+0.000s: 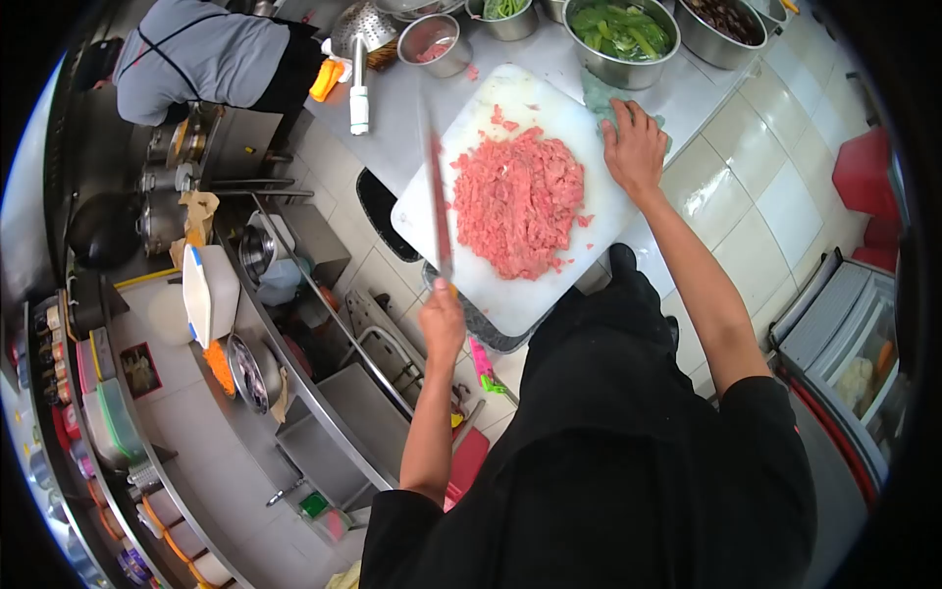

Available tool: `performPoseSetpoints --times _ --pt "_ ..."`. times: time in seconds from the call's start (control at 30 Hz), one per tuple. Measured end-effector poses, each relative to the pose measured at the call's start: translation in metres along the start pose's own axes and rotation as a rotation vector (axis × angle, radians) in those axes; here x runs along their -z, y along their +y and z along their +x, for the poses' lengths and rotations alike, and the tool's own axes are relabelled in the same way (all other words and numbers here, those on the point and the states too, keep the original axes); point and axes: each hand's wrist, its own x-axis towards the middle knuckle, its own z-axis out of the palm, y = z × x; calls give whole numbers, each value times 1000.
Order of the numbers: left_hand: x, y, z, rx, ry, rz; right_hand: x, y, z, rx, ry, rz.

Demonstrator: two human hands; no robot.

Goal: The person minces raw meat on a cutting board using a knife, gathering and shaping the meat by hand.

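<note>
A heap of chopped pink meat (518,201) lies on a white cutting board (505,309) at the edge of the metal table. My left hand (442,319) is closed round the handle of a long knife (440,196), whose reddish blade points away from me over the board's left side, next to the meat. My right hand (635,147) rests beyond the board's right edge, its fingers spread on a crumpled greenish cloth (601,96). Small bits of meat are scattered round the heap.
Metal bowls of greens (620,37), dark food (726,22) and a little meat (432,44) stand behind the board. A strainer (359,98) lies at the back left. Another person (211,54) bends over at the upper left. A red-edged glass-topped case (844,344) stands right.
</note>
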Motion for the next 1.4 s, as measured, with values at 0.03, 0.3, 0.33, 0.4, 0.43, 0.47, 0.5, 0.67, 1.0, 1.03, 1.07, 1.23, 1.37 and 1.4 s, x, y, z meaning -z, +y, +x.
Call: performPoseSetpoints --times 0.03,0.3,0.33,0.4,0.43,0.47,0.5,0.67,1.0,1.03,1.07,1.23,1.37,1.4 --pt "-18 -20 10 -58 20 63 0 0 6 3 11 -9" --pt "10 20 -6 -12 66 -199 -3 -2 9 15 24 -5" --pt "-6 3 0 -29 40 -51 -3 -2 12 11 30 -13" --pt "7 4 3 98 -85 -16 -6 -6 12 16 19 -14" --pt "11 6 8 153 -163 2 -5 -1 12 9 16 -28" --pt "30 34 0 142 -143 5 -3 2 6 8 16 -29" --pt "38 45 -4 129 -121 -53 -3 1 5 14 12 -19" --pt "-17 -4 18 -188 31 127 -5 -3 14 28 39 -10" --pt "-8 -10 9 56 -124 -87 0 -5 12 25 31 30" --pt "-9 -12 15 124 -195 -31 -1 -4 14 22 35 30" --pt "15 22 1 199 -197 -48 0 -3 11 20 24 31" --pt "6 18 -6 16 30 -212 13 -37 34 185 178 43" --pt "7 13 5 163 -151 -141 -28 -79 98 417 20 441" --pt "18 23 -4 162 -118 -183 -38 -95 111 455 -31 470"
